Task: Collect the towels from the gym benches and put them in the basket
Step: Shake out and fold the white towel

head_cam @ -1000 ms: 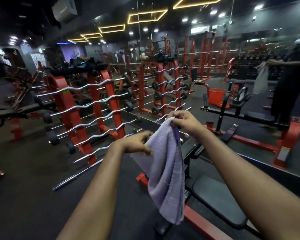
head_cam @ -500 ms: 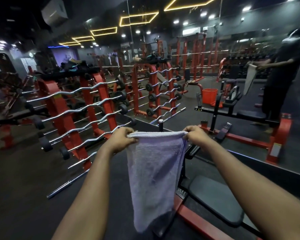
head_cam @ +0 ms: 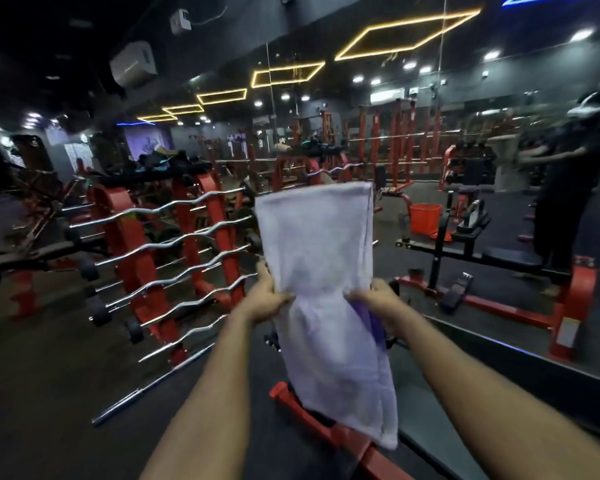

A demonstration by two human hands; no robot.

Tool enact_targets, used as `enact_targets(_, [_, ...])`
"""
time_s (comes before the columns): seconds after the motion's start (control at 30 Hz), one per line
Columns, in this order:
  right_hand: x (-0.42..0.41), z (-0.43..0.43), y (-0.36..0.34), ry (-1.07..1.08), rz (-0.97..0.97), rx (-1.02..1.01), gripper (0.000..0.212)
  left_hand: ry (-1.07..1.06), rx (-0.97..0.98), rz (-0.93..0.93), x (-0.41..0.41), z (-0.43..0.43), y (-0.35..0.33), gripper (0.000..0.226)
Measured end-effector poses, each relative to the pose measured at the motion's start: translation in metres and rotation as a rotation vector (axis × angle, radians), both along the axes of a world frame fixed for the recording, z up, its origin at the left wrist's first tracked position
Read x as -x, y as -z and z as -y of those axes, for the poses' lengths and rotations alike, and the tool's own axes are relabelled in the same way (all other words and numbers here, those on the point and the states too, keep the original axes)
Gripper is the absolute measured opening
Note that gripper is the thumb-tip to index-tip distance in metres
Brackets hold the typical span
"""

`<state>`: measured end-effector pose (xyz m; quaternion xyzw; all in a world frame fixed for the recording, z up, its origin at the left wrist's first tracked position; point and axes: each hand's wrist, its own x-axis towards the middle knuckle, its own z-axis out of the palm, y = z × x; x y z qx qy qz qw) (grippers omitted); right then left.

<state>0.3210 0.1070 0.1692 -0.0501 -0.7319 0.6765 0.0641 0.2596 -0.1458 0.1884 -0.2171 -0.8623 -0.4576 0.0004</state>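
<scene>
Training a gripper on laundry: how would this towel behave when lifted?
Probably floppy: the towel puckers where the left hand and right hand grip it, and droops below. Likely light: two pinches at its edges carry it.

I can read no text anywhere. The white cylinder [head_cam: 134,64] high on the wall bears a faint line of lettering, too blurred to make out. A pale sticker [head_cam: 567,331] on the red frame [head_cam: 581,289] at my right is just as unreadable.
</scene>
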Motion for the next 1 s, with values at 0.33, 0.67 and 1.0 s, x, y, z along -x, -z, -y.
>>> enact_targets(0.33, [-0.002,-0.026,0.029,0.148,0.192,-0.031,0.045,-0.147,-0.113,0.138,-0.006,0.0,0.023,0.039])
enact_targets(0.67, [-0.003,-0.041,0.016,0.0,0.224,-0.65,0.04,-0.074,0.382,0.018,-0.016,0.0,0.022,0.044])
enact_targets(1.0, [0.001,-0.05,-0.002,-0.134,0.156,-0.632,0.04,-0.308,0.062,-0.125,-0.031,-0.011,-0.002,0.021])
